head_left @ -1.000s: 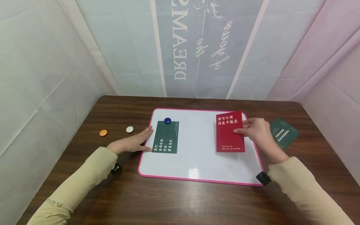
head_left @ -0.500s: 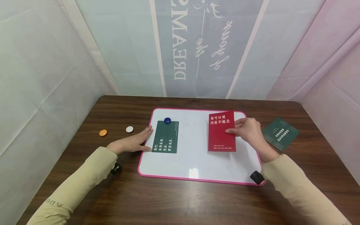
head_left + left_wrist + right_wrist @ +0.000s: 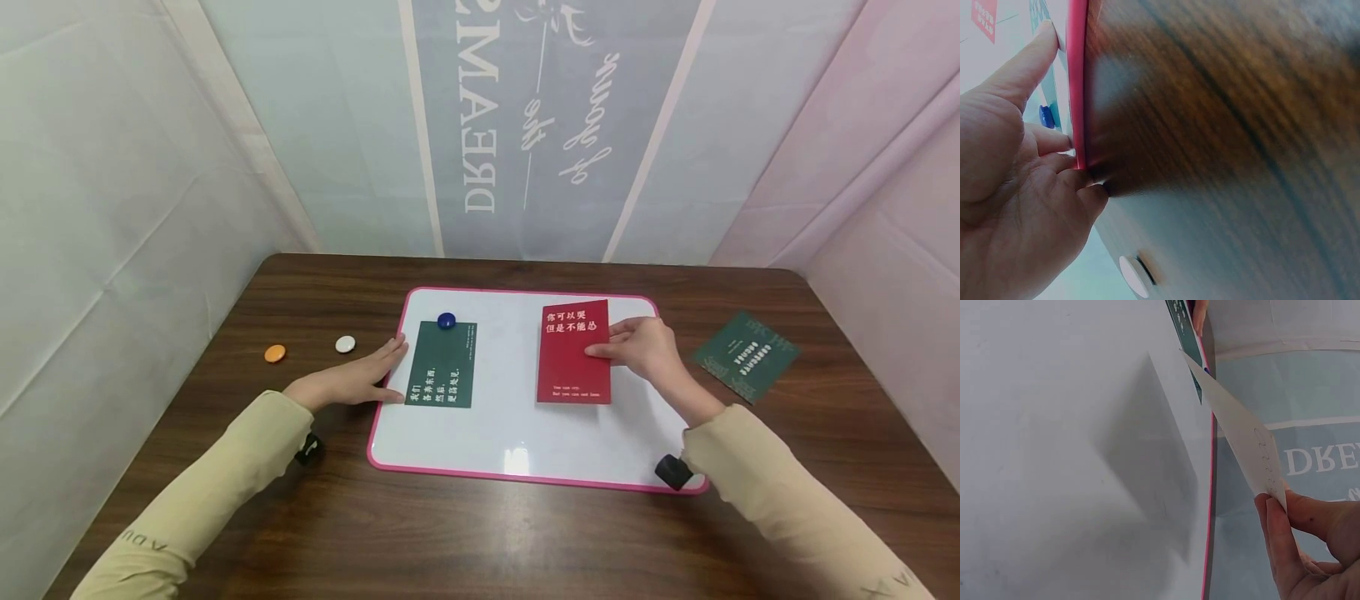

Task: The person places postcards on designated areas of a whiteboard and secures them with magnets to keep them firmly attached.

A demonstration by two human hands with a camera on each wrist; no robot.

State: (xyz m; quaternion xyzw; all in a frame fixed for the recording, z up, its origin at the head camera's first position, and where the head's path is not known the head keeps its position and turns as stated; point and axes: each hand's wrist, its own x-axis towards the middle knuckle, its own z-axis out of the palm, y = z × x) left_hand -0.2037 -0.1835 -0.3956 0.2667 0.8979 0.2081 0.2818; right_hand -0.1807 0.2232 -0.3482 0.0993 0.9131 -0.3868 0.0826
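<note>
My right hand (image 3: 643, 346) pinches the right edge of a red card (image 3: 573, 358) with white writing, thumb on its front. In the right wrist view the card's pale back (image 3: 1244, 434) shows, tilted above the whiteboard, with its shadow below. My left hand (image 3: 356, 379) rests with spread, relaxed fingers on the left edge of the pink-rimmed whiteboard (image 3: 510, 442); its thumb tip lies at the corner of a green card (image 3: 441, 367). That card lies flat on the board, a dark blue round magnet (image 3: 446, 321) on its top edge.
A white round magnet (image 3: 345, 344) and an orange one (image 3: 275, 354) lie on the brown wooden table (image 3: 480, 542), left of the board. Another green card (image 3: 747, 357) lies right of the board. A printed curtain (image 3: 525, 225) hangs behind the table.
My right hand has carried the red card left across the board, toward the green card, uncovering more of the green card at the right. My left hand has stayed in place.
</note>
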